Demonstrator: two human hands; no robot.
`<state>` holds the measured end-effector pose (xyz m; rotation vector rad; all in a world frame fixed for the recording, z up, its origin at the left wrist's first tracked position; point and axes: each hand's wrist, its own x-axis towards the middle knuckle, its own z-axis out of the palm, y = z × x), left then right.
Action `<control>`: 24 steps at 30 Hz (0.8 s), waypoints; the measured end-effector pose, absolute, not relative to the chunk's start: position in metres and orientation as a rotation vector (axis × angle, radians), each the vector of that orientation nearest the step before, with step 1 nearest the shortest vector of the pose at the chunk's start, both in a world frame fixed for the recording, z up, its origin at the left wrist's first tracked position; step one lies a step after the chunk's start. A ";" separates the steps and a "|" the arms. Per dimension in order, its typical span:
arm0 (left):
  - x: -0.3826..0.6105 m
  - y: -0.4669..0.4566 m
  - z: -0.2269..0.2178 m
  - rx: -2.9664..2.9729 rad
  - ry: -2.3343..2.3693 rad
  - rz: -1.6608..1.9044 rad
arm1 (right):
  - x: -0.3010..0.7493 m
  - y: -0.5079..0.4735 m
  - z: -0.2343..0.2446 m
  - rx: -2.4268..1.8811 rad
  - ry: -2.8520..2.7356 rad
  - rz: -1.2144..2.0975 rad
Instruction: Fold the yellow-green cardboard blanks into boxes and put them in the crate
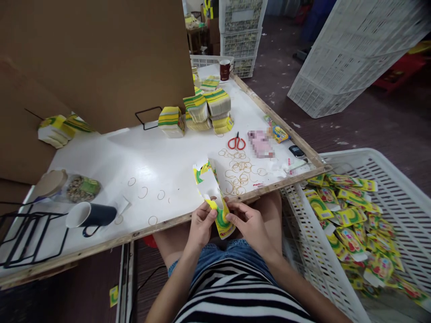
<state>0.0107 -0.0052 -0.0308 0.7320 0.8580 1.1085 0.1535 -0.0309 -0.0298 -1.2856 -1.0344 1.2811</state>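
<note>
1. Carton (222,221): yellow-green with white showing, held at the near edge of the surface (117,150), lower end over the lap.
2. Left hand (203,220): grip closed, thumb and fingers pinching carton's left side.
3. Right hand (251,223): grip closed on carton's right side, thumb at the edge.
4. Bands (240,175) scattered beyond right hand; red-handled scissors (236,142) just past them.
5. Mug (103,214) on its side, far left.
6. Crate (367,153) at right, many yellow-green packs (350,215) inside.

I see, over my head-camera feed, a black-and-white striped top (232,300) and blue denim shorts (237,249), both forearms (292,281) bare.
</note>
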 end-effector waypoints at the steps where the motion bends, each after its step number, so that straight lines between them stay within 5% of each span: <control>1: 0.011 -0.006 -0.032 0.746 0.884 1.111 | 0.154 -0.031 -0.029 -1.293 -1.050 1.263; 17: 0.016 -0.015 -0.021 1.065 1.200 1.101 | 0.155 -0.028 -0.035 -1.380 -1.158 1.052; 24: -0.002 -0.014 -0.009 1.144 0.945 0.954 | 0.171 -0.023 -0.030 -1.120 -1.293 1.148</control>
